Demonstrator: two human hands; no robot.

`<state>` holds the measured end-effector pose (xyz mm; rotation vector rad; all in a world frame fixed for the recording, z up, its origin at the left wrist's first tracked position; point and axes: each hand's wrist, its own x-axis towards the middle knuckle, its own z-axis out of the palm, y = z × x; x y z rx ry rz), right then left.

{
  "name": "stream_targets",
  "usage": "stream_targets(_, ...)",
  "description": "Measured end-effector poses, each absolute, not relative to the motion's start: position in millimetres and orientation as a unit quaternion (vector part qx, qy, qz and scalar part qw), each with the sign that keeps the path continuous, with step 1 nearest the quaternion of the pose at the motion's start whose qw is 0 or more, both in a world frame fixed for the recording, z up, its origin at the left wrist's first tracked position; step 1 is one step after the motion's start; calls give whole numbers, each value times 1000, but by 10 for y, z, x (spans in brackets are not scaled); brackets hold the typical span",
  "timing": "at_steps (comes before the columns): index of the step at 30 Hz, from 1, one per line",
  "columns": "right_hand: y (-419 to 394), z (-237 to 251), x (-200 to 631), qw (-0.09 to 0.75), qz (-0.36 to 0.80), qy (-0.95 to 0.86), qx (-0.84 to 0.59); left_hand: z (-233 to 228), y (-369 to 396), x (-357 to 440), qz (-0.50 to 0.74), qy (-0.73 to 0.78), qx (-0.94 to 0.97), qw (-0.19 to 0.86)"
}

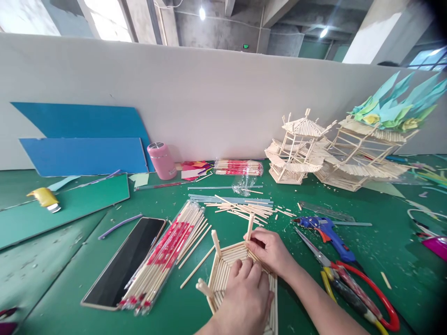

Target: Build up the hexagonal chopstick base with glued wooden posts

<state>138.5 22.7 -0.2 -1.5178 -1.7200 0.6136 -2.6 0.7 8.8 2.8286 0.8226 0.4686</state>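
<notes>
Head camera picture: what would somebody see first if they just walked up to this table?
Probably the two hands, low in the middle: the left hand presses flat on a six-sided stick platform, and the right hand pinches an upright stick at its far edge. Next, the stick pagoda models at the back right, one topped with green paper points, and the blue glue gun just right of the hands.

At the lower centre of the frame a stick platform point(223, 274) is placed on the table point(70, 279), with both hands upon it. A pack of chopsticks point(164, 256) is laid to its left, a phone point(124, 263) further left. A glue gun point(328, 232) and scissors point(349, 284) are set to the right. Stick models point(314, 153) are stood at upper right.
</notes>
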Motion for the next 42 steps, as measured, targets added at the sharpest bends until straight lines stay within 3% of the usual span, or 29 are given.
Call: stream_targets(42,238,-4,1384,370,241,-673,-593,18,27,-16,153,274,946,76)
